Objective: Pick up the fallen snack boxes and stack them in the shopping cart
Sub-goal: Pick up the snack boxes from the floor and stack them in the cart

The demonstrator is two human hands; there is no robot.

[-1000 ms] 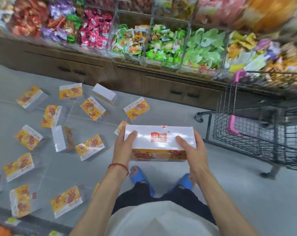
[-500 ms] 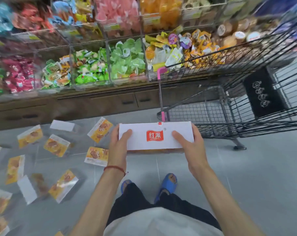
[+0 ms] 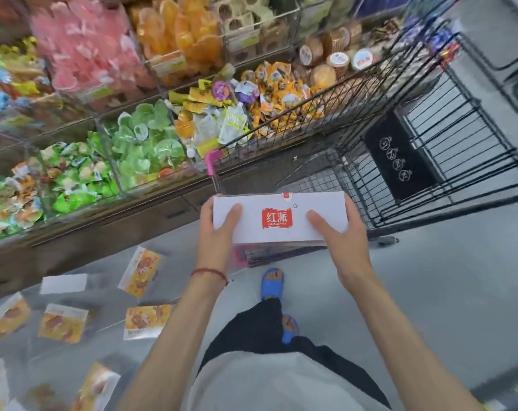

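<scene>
I hold a white snack box (image 3: 278, 203) with a red logo level in front of me, at the near corner of the black wire shopping cart (image 3: 429, 161). My left hand (image 3: 219, 232) grips its left end, thumb on top. My right hand (image 3: 340, 235) grips its right end the same way. The cart's pink handle (image 3: 211, 161) stands just beyond the box. Several yellow-and-white snack boxes (image 3: 142, 271) lie scattered on the grey floor at lower left.
A long wooden counter (image 3: 103, 232) with clear bins of wrapped sweets (image 3: 139, 143) runs along the left and behind the cart. A black panel (image 3: 400, 158) hangs inside the cart. My blue sandals (image 3: 272, 284) stand on the floor below the box.
I have turned right and stepped toward the cart. The box, still held by both hands, has come up to the cart's near corner; the fallen boxes have slid to the lower left.
</scene>
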